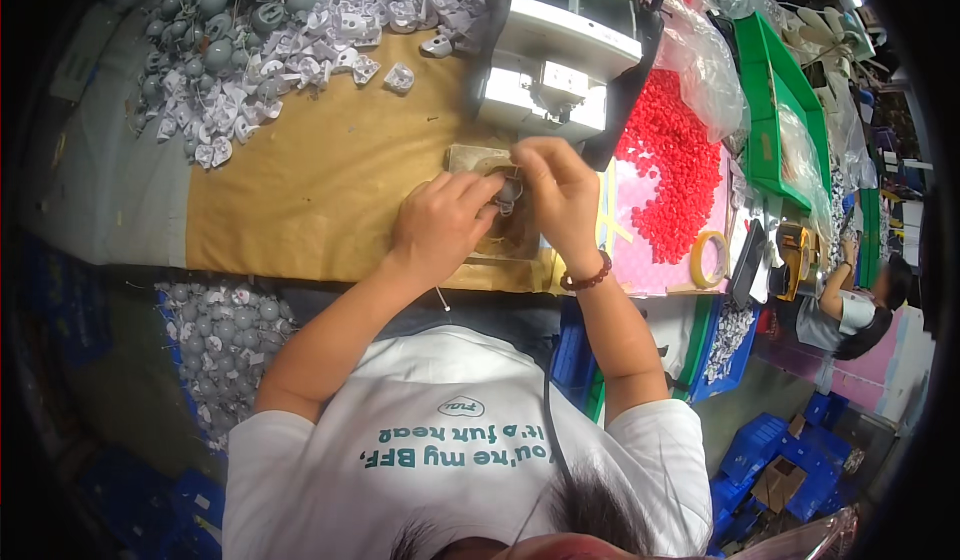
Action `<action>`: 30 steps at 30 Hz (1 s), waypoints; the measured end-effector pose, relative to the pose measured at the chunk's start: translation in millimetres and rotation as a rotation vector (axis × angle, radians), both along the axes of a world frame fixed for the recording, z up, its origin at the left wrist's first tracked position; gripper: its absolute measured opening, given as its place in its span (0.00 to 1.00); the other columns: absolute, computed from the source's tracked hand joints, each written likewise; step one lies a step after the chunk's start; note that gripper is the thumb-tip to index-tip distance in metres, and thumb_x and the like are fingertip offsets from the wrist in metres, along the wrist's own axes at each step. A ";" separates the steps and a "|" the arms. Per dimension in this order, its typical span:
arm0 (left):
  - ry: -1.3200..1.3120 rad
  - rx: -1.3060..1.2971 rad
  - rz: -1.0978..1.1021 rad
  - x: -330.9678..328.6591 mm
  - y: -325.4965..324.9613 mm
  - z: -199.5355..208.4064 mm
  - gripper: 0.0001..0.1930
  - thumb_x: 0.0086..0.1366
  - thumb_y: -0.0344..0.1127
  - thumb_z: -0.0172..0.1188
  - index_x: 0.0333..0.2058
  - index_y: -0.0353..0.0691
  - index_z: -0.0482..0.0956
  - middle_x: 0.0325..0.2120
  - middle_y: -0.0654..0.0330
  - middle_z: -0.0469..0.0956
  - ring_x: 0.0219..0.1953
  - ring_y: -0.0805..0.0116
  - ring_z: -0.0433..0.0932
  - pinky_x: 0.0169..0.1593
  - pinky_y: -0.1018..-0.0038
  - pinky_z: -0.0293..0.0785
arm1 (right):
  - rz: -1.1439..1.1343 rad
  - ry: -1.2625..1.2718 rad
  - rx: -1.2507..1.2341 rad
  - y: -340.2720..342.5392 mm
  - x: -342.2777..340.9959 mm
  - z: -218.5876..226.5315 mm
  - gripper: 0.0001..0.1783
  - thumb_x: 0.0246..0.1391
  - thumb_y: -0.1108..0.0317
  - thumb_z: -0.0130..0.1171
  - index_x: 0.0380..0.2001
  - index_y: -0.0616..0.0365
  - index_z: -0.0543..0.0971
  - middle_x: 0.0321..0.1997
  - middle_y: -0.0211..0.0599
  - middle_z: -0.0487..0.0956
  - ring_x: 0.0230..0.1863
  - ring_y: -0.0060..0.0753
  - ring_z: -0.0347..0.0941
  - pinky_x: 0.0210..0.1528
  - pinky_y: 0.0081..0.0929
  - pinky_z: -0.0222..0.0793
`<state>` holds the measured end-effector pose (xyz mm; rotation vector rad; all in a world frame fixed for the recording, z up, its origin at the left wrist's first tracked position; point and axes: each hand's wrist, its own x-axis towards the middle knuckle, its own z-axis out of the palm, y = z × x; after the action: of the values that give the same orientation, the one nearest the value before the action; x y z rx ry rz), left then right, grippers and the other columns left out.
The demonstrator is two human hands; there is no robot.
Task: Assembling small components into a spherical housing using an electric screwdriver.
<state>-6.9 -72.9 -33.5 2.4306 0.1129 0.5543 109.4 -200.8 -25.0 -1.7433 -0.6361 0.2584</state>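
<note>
My left hand (440,222) lies at the front of the table, its fingertips closed against a small grey rounded part (508,196). This part rests over a worn tan block (518,248) with a hollow in it, and fingers cover some of its outline. On the other side my right hand (560,192), with a dark bead bracelet at the wrist, is held in a pinch just above the part. What sits between those fingertips is too small to make out. Beyond both hands stands a white bench machine (545,90).
Grey round parts (215,55) and white plastic pieces (345,35) are heaped at the far left. Small red pieces (675,160) cover a pink board at right, beside a tape roll (709,259) and green bin (765,110). A blue-edged container of grey parts (225,340) stands below. Another person (850,310) sits far right.
</note>
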 end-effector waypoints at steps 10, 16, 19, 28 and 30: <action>0.422 -0.980 -0.108 -17.7 16.5 8.7 0.17 0.64 0.35 0.63 0.51 0.38 0.74 0.33 0.60 0.80 0.25 0.73 0.76 0.29 0.76 0.72 | 0.179 0.651 0.195 -2.6 21.2 19.1 0.14 0.66 0.67 0.54 0.49 0.67 0.76 0.46 0.44 0.81 0.47 0.32 0.80 0.51 0.28 0.77; 0.384 -1.685 0.017 53.8 132.6 49.6 0.17 0.68 0.36 0.57 0.52 0.35 0.71 0.38 0.56 0.79 0.33 0.71 0.77 0.36 0.76 0.74 | 0.141 0.653 0.321 -48.7 51.3 16.4 0.12 0.67 0.71 0.52 0.49 0.67 0.76 0.42 0.43 0.82 0.42 0.30 0.80 0.48 0.27 0.78; -0.135 -1.351 0.065 153.8 239.6 125.5 0.19 0.68 0.40 0.57 0.51 0.32 0.71 0.42 0.49 0.79 0.43 0.61 0.77 0.47 0.66 0.74 | 0.182 0.643 0.357 -44.2 59.0 21.8 0.11 0.67 0.71 0.52 0.48 0.67 0.77 0.42 0.42 0.82 0.41 0.29 0.80 0.47 0.26 0.78; -0.013 0.053 0.200 119.3 190.0 21.0 0.14 0.64 0.35 0.60 0.47 0.39 0.80 0.44 0.51 0.79 0.49 0.57 0.75 0.54 0.65 0.70 | -0.038 0.199 -0.022 -105.0 87.7 18.6 0.09 0.63 0.74 0.55 0.45 0.65 0.79 0.40 0.39 0.82 0.41 0.30 0.79 0.45 0.25 0.75; 0.082 0.260 0.130 74.8 159.8 -6.9 0.20 0.59 0.33 0.63 0.51 0.38 0.77 0.47 0.50 0.75 0.51 0.51 0.70 0.55 0.59 0.68 | -0.086 -0.221 -0.274 -114.2 104.9 12.6 0.09 0.61 0.75 0.57 0.44 0.62 0.80 0.39 0.38 0.81 0.41 0.34 0.79 0.44 0.26 0.74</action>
<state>67.9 86.9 -40.4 2.7142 0.2486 0.5552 214.3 -315.0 -12.4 -2.0769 -0.7083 0.0957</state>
